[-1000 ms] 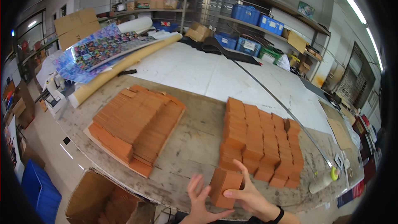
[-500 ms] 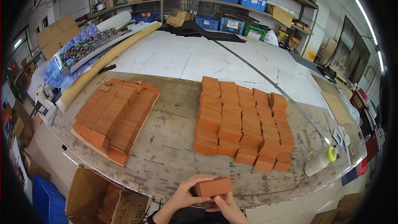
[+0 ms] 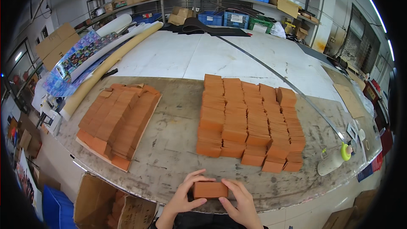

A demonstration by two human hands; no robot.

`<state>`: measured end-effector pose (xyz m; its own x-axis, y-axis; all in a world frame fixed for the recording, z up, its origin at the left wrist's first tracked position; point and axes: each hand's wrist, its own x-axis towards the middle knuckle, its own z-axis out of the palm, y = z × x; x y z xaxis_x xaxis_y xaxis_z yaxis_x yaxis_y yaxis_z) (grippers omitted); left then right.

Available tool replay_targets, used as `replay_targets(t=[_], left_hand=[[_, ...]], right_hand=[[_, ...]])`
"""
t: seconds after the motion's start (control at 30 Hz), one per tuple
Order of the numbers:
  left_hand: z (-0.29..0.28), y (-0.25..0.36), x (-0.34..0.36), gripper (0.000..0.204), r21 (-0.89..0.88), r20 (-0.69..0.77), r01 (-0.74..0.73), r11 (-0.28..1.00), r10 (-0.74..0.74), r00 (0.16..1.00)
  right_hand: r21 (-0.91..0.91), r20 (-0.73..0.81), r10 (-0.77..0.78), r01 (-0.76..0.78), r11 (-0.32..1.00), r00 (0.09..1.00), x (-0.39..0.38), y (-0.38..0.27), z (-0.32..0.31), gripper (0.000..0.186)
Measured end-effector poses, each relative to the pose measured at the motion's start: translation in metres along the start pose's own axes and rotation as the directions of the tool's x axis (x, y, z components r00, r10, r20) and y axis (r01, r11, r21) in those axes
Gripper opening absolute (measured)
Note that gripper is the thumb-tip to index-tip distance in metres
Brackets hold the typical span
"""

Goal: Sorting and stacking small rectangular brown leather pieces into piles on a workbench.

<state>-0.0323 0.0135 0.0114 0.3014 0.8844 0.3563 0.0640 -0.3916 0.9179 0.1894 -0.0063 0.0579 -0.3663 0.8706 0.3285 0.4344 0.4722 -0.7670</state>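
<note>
Two wrists [image 3: 167, 217] run off the bottom edge, the underside of an orange-brown rectangular block [image 3: 211, 190] is hidden, and whether it touches the worktable [image 3: 178, 135] is hard to tell. The block lies crosswise between the hands, at the table's near edge. The left hand [image 3: 181, 197] is half curled, gripping the block's left end, thumb on the near side; the right hand [image 3: 242, 203], also half curled, pinches the right end between fingertips and thumb.

Clock directions run from the block. Rows of stacked orange-brown pieces [image 3: 250, 123] stand at 1 o'clock, partly blocking the tabletop behind; a second pile [image 3: 118, 123] lies at 10. An open cardboard box [image 3: 92, 193], cut off below, sits at 9. A pale bottle [image 3: 330, 164] with a yellow-green top stands between 2 and 3. A metal straightedge [image 3: 285, 79] slants from 12 to 2; a tan roll [image 3: 96, 81] lies at 11.
</note>
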Motion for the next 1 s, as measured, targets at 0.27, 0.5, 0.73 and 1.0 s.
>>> replay_targets(t=[0.27,0.5,0.73,1.0], left_hand=[[0.022,0.001,-0.007,0.05,-0.25,-0.15,0.058,0.966,-0.098,0.984],[0.024,0.007,-0.013,0.053,-0.334,-0.173,0.157,0.93,-0.224,0.959],[0.022,0.01,-0.018,0.052,-0.29,-0.152,0.174,0.941,-0.224,0.963],[0.024,0.01,-0.016,0.051,-0.34,-0.141,0.136,0.931,-0.194,0.971]], right_hand=[[-0.193,-0.389,-0.228,0.163,0.967,0.893,0.003,-0.027,0.005,0.031],[-0.232,-0.324,-0.341,0.275,0.933,0.882,-0.002,-0.026,0.003,0.026],[-0.445,-0.205,-0.362,0.243,0.862,0.91,-0.002,-0.005,0.013,0.021],[-0.388,-0.365,-0.397,0.25,0.887,0.842,0.0,-0.023,0.013,0.025]])
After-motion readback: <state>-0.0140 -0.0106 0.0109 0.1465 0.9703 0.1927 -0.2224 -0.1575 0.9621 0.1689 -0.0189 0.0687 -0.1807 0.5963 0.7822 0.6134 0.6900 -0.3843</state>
